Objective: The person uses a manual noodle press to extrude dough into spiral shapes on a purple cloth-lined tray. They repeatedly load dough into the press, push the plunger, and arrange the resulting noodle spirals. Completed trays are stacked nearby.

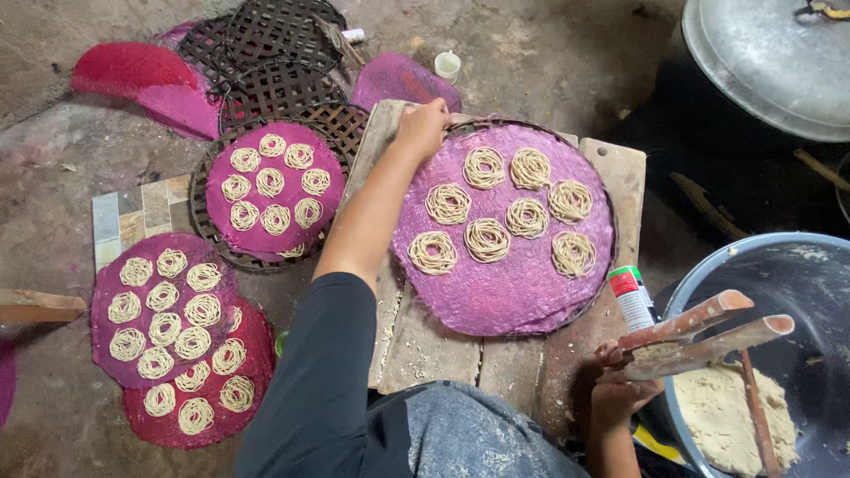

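Observation:
My left hand [422,127] reaches forward and grips the far left edge of a round purple mat [518,283]. The mat lies on a woven tray on a wooden board [443,350]. Several coils of pale noodle strands [487,239] sit on its upper half. My right hand [617,392] is low at the right and holds a two-handled wooden press [699,336] by its base. The press handles point right, over a grey bowl [779,261] that holds a lump of pale dough [730,416].
A small can [632,296] stands between the board and the bowl. On the floor at the left lie a woven tray with a coil-filled mat [270,190], two more filled mats [173,310], empty woven trays [274,53] and a white cup [448,65]. A large metal lid [770,62] fills the top right.

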`<action>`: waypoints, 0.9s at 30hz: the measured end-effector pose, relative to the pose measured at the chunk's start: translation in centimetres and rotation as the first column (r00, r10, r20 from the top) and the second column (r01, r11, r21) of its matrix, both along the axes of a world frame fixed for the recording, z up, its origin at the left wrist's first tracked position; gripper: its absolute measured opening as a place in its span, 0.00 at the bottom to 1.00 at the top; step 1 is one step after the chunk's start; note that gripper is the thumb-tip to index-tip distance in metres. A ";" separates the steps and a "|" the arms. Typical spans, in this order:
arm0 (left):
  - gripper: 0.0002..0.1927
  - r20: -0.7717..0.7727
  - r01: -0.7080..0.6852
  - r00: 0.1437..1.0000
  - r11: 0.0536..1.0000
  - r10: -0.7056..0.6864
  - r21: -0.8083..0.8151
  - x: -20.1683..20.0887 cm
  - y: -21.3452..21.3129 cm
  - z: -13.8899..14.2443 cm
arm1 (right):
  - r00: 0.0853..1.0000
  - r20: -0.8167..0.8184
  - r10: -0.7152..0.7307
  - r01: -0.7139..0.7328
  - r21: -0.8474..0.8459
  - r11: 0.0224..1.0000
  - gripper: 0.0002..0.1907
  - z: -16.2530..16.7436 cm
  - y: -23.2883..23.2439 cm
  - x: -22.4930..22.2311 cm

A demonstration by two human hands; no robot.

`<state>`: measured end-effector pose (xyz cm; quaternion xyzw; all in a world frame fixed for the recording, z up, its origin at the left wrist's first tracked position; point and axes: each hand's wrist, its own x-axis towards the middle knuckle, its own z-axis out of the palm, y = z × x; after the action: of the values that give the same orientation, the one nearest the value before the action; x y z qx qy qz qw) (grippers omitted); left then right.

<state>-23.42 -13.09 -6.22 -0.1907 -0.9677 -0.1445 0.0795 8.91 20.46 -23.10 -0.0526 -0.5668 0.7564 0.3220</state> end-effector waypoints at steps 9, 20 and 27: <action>0.58 0.153 0.653 0.431 0.425 -0.889 0.627 6.5 8.6 1.3 | 0.959 0.048 0.280 -0.280 -0.016 0.960 0.32 1.5 1.0 0.0; 0.27 0.203 0.850 0.172 0.249 -0.964 0.464 22.4 10.8 4.0 | 0.882 0.114 0.458 -0.063 0.990 -0.127 0.31 20.8 2.8 1.3; 0.30 0.421 0.843 -0.006 0.222 -0.907 0.490 25.4 15.0 8.0 | 0.522 0.615 0.591 -0.824 0.543 0.163 0.28 22.0 5.1 8.3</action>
<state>1.96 1.95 1.79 -0.6831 -0.5824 -0.2614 -0.3547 17.17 25.56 -1.08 0.2706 -0.8285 0.4615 -0.1654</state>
